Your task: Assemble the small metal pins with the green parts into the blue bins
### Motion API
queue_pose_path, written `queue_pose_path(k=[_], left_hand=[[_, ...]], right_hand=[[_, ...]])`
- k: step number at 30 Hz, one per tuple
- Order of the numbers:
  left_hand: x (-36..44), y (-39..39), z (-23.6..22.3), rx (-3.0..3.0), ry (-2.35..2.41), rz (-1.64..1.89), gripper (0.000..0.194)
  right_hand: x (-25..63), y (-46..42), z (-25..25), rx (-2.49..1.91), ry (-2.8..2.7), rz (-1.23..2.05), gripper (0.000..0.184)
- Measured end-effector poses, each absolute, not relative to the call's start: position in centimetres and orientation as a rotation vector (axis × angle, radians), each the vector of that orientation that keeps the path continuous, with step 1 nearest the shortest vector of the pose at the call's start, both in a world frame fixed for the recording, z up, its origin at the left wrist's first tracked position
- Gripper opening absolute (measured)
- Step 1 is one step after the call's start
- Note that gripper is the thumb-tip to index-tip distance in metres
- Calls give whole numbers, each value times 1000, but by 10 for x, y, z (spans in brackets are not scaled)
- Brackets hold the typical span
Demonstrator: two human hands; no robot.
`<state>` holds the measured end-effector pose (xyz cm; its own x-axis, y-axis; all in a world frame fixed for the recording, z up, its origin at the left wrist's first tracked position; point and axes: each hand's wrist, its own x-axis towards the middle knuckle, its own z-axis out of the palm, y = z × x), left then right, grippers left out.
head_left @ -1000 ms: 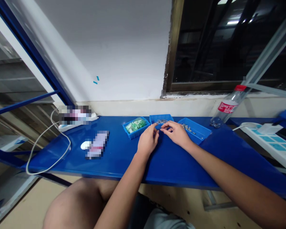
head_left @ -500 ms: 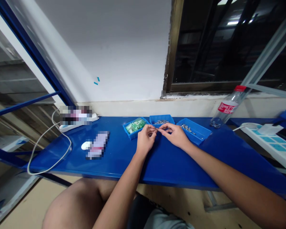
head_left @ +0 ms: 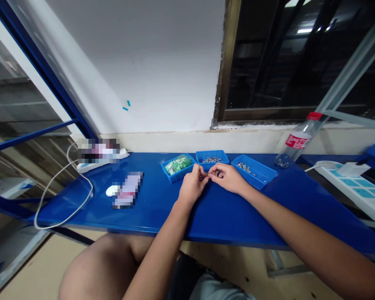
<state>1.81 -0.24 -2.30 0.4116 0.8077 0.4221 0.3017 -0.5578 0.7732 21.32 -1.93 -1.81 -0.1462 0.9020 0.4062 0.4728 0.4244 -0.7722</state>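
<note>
the small open-topped blue plastic tray (head_left: pixel 211 153) with a heap of small silvery metal pieces (head_left: pixel 211 160) is the landmark here; it rests on the glossy dark-blue tabletop (head_left: pixel 162 210). just on the near side of that tray, the bare left hand (head_left: pixel 191 184) and the bare right hand (head_left: pixel 227 178) face each other, fingers curled, thumb and fingertips of each brought together in a pinch. the pinches meet or nearly meet. something tiny may sit between them, but it is too small to make out, so i cannot tell whether either hand grasps anything. this looks like close fingertip work, the sort that calls for steady hands and small, light motions.

left of the landmark tray stands a blue plastic tray of green-and-clear packets (head_left: pixel 178 164); right of it, a longer blue plastic tray (head_left: pixel 264 178) lies at a slant, more silvery metal pieces (head_left: pixel 244 167) gathered towards its left end. farther right of the landmark, a clear plastic bottle with a red cap and red label (head_left: pixel 296 141) leans.
</note>
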Motion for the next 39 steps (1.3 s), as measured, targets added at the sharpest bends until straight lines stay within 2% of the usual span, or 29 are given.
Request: queue_pose_path(k=[5, 14, 18, 23, 30, 39], left_hand=[[24, -4, -20, 2046, 892, 1160, 28], [27, 3, -18, 1467, 726, 1330, 41], [26, 3, -16, 1366, 683, 1298, 47], [25, -1, -12, 1427, 682, 1214, 50], [26, -3, -9, 1524, 658, 1183, 44], [25, -1, -11, 1424, 642, 1169, 51]], right_hand=[[213, -17, -22, -1193, -1709, 660, 6], [208, -18, -22, -1102, -1642, 944, 32], [207, -18, -25, -1071, -1650, 989, 34], [210, -13, -33, -1085, -1591, 928, 28], [214, -14, -26, -1097, -1625, 696, 16], [216, -16, -23, -1094, -1644, 679, 21]])
